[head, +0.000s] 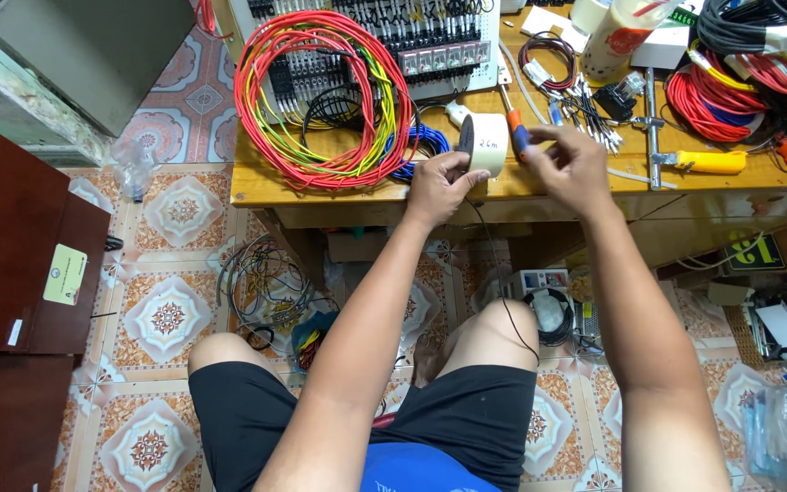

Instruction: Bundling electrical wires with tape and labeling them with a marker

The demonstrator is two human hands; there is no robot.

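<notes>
My left hand grips a roll of pale tape at the front edge of the wooden bench, fingers curled under it, the roll standing on edge. My right hand hovers just beside the roll, thumb and fingers pinched narrow; I cannot tell whether they hold the tape's end. A screwdriver with an orange and blue handle lies behind the roll. A coil of red, yellow and green wire rests to the left.
</notes>
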